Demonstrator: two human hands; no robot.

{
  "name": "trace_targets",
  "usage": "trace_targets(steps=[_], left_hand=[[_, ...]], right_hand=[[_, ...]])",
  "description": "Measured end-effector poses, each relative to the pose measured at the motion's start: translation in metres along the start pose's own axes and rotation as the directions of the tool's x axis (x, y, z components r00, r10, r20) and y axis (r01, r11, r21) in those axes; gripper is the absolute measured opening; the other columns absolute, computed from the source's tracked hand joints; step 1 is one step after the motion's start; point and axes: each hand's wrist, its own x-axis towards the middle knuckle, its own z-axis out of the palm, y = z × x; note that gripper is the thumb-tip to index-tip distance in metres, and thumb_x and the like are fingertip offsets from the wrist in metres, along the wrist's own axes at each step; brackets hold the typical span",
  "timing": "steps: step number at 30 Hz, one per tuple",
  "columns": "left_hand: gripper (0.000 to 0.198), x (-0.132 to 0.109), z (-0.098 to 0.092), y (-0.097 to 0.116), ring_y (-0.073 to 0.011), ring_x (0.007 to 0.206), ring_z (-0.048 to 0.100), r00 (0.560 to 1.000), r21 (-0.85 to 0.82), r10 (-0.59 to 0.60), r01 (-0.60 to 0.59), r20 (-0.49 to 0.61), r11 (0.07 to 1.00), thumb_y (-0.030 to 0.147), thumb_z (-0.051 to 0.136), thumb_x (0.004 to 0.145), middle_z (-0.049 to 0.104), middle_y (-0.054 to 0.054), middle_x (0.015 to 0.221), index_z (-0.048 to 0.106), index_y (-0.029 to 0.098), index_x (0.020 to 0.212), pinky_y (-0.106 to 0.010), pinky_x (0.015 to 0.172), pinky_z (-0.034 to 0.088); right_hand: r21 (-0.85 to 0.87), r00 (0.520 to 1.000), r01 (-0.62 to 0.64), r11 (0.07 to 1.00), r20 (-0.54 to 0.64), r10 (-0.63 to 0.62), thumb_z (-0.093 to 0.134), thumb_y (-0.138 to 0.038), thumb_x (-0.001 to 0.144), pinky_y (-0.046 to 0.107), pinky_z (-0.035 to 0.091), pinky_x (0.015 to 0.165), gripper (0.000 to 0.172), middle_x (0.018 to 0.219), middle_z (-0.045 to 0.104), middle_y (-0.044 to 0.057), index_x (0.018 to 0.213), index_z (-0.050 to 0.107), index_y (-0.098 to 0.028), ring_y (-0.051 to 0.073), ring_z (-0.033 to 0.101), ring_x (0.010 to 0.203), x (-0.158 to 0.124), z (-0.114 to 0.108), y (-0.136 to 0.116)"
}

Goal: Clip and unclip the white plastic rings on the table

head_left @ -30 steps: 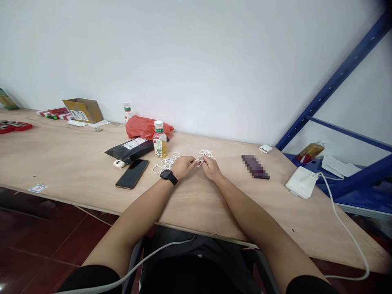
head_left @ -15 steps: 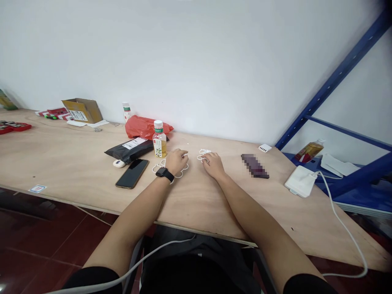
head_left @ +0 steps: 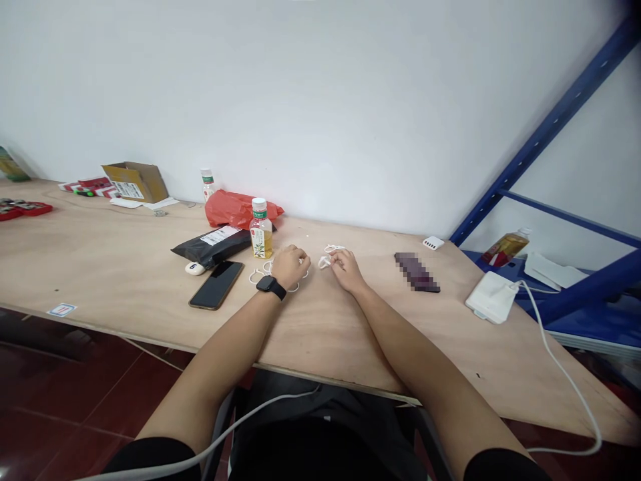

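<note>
My left hand (head_left: 289, 266), with a black watch on the wrist, rests knuckles-up on a small heap of white rings (head_left: 260, 272) on the plywood table (head_left: 125, 267). Its fingers are curled round some of the rings. My right hand (head_left: 344, 270) sits a little to the right, its fingers pinched on a white ring (head_left: 324, 261) that sticks out to its left. A few more white rings (head_left: 334, 248) lie just behind it. The two hands are apart.
Left of the hands stand a tea bottle (head_left: 261, 229), a black phone (head_left: 217, 284), a black parcel (head_left: 213, 244) and a red bag (head_left: 235, 207). A dark blurred object (head_left: 416, 272) and a white charger (head_left: 492, 297) with cable lie right. Blue shelving (head_left: 551, 127) stands at the far right.
A second ago both hands met over one ring. My left hand has since moved left onto the ring heap and curled, while my right hand stayed put with a ring.
</note>
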Motion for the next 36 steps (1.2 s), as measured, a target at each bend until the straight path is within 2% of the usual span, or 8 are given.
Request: trace_targets(steps=[4, 10, 14, 17, 23, 28, 32, 36], left_hand=[[0.033, -0.002, 0.008, 0.003, -0.0217, 0.097, 0.063, 0.993, -0.135, 0.111, -0.104, 0.046, 0.985, 0.023, 0.05, 0.085, 0.071, -0.007, 0.101, 0.071, 0.018, 0.11, -0.033, 0.091, 0.047], [0.045, -0.005, 0.014, 0.005, -0.0177, 0.081, 0.067, 0.978, -0.322, 0.126, -0.067, 0.165, 0.944, 0.022, 0.05, 0.086, 0.074, -0.004, 0.1, 0.06, 0.018, 0.129, -0.027, 0.078, 0.051], [0.048, -0.007, 0.017, 0.006, -0.017, 0.077, 0.067, 0.979, -0.367, 0.147, -0.086, 0.144, 0.926, 0.033, 0.059, 0.085, 0.074, -0.005, 0.097, 0.059, 0.017, 0.13, -0.026, 0.073, 0.05], [0.038, -0.006, 0.02, 0.005, -0.0164, 0.074, 0.066, 0.985, -0.335, 0.152, -0.116, 0.085, 0.935, 0.032, 0.058, 0.086, 0.074, -0.004, 0.091, 0.065, 0.02, 0.121, -0.026, 0.071, 0.049], [0.027, -0.002, 0.023, -0.003, -0.0174, 0.073, 0.065, 0.996, -0.307, 0.082, -0.068, 0.033, 0.949, 0.029, 0.058, 0.086, 0.074, -0.004, 0.086, 0.07, 0.02, 0.108, -0.028, 0.071, 0.048], [0.023, -0.001, 0.026, -0.002, -0.0156, 0.068, 0.064, 1.0, -0.48, 0.029, -0.024, 0.005, 0.877, 0.032, 0.062, 0.084, 0.073, -0.003, 0.081, 0.069, 0.018, 0.099, -0.026, 0.065, 0.047], [0.035, -0.001, 0.024, 0.002, -0.0153, 0.066, 0.065, 0.999, -0.619, -0.028, 0.033, 0.017, 0.785, 0.035, 0.065, 0.083, 0.072, -0.003, 0.077, 0.064, 0.015, 0.112, -0.026, 0.064, 0.047], [0.042, -0.001, 0.022, 0.002, -0.016, 0.066, 0.066, 0.998, -0.686, -0.059, 0.052, 0.012, 0.725, 0.036, 0.064, 0.083, 0.072, -0.004, 0.073, 0.061, 0.014, 0.119, -0.025, 0.062, 0.047]], right_hand=[[0.28, 1.0, 0.003, 0.96, -0.023, 0.003, 0.05, -0.023, 0.082, 0.039, 0.039, 0.1, 0.01, 0.106, 0.062, 0.005, 0.073, 0.055, -0.022, 0.022, 0.053, 0.11, 0.0, 0.003, -0.012], [0.387, 0.978, -0.174, 0.906, -0.039, 0.205, 0.048, -0.036, 0.088, 0.031, 0.046, 0.076, 0.015, 0.081, 0.059, 0.001, 0.085, 0.054, -0.022, 0.017, 0.056, 0.077, -0.002, 0.008, -0.02], [0.462, 0.971, -0.199, 0.864, -0.024, 0.237, 0.048, -0.042, 0.089, 0.029, 0.047, 0.066, 0.02, 0.08, 0.059, 0.0, 0.091, 0.055, -0.023, 0.015, 0.054, 0.066, -0.002, 0.007, -0.019], [0.481, 0.971, -0.2, 0.853, -0.018, 0.238, 0.049, -0.044, 0.089, 0.027, 0.047, 0.06, 0.023, 0.077, 0.058, 0.0, 0.092, 0.056, -0.022, 0.014, 0.053, 0.062, -0.001, 0.009, -0.017], [0.267, 0.941, -0.226, 0.937, -0.19, 0.281, 0.045, -0.042, 0.091, 0.031, 0.049, 0.072, 0.027, 0.084, 0.065, 0.004, 0.092, 0.061, -0.021, 0.019, 0.06, 0.078, 0.001, 0.005, -0.007], [-0.146, 0.955, -0.198, 0.969, -0.251, 0.157, 0.048, -0.034, 0.09, 0.035, 0.048, 0.082, 0.023, 0.106, 0.064, 0.009, 0.102, 0.063, -0.021, 0.023, 0.061, 0.094, 0.0, -0.012, -0.006], [-0.214, 0.989, 0.079, 0.974, -0.105, -0.103, 0.05, -0.028, 0.091, 0.031, 0.049, 0.078, 0.025, 0.097, 0.067, 0.006, 0.112, 0.06, -0.022, 0.02, 0.063, 0.085, -0.005, -0.013, -0.018], [-0.205, 0.951, 0.309, 0.929, 0.039, -0.308, 0.051, -0.023, 0.09, 0.03, 0.049, 0.079, 0.031, 0.095, 0.069, 0.005, 0.12, 0.056, -0.022, 0.018, 0.064, 0.082, -0.008, -0.008, -0.028]])
